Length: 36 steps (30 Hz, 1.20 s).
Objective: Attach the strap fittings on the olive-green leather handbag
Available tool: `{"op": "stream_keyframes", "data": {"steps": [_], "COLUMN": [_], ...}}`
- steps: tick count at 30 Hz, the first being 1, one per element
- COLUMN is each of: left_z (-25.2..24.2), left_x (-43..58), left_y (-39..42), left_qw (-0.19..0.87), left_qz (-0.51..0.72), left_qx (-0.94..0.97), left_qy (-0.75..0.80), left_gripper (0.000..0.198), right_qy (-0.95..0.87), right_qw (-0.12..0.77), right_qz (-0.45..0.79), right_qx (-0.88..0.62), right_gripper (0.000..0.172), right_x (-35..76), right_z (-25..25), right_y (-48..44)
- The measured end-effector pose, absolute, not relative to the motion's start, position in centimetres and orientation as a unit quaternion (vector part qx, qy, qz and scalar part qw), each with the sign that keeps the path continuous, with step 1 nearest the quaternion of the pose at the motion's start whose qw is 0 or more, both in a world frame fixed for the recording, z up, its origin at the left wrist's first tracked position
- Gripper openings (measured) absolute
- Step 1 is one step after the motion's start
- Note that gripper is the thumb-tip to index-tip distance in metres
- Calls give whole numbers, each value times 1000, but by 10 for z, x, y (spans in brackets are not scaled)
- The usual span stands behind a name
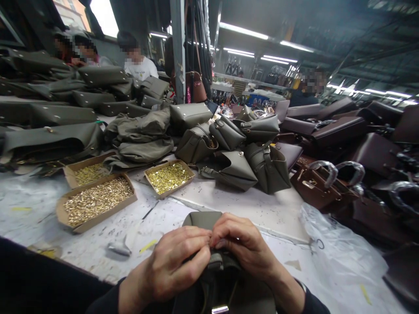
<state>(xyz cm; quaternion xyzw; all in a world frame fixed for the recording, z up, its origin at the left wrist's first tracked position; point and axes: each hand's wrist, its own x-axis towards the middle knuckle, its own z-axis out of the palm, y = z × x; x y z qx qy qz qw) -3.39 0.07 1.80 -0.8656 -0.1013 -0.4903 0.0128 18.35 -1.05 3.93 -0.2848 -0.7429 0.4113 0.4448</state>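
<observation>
An olive-green handbag point(248, 290) lies right in front of me, with a strap end and a shiny metal clasp on its near side. At its upper edge the fingertips of both hands meet. My left hand point(178, 261) is closed, its fingers pinching the bag from the left. From the right, my right hand point(244, 242) is also closed in a pinch on the same spot. Any small part between the fingertips is hidden. Beyond my hands sit cardboard trays of small metal studs: a rose-gold tray point(98, 205) and a yellow-gold tray point(170, 179).
Another stud tray point(88, 172) stands behind. Olive handbags point(232, 168) are heaped at the back, beside folded fabric point(140, 135). Brown handbags point(321, 185) fill the right. Clear plastic wrap point(340, 248) lies on the right of the white table point(157, 226). Several people sit farther off.
</observation>
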Motion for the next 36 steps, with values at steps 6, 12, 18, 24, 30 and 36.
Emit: {"op": "stream_keyframes", "data": {"steps": [6, 12, 18, 24, 30, 36], "left_z": [19, 14, 9, 7, 15, 7], "left_x": [-34, -32, -31, -32, -28, -34], "left_y": [0, -1, -2, -5, -5, -1], "left_qw": [1, -20, -27, -39, -11, -15], "left_qz": [-479, -485, -495, -494, -510, -505], "left_qx": [-871, -869, -864, -863, -852, -853], "left_qy": [-107, -100, -91, -92, -114, -129], "left_gripper": [15, 17, 19, 14, 8, 12], "right_qy": [-756, -752, -766, -791, -775, -780], "right_qw": [438, 440, 417, 350, 353, 373], "right_qz": [394, 395, 379, 381, 410, 412], "right_qx": [-287, -290, -309, -328, -325, -288], "right_gripper": [14, 13, 17, 20, 14, 20], "right_x": [186, 186, 188, 191, 190, 193], "right_z": [43, 44, 44, 50, 55, 42], "right_y": [-10, -9, -12, -9, -6, 1]}}
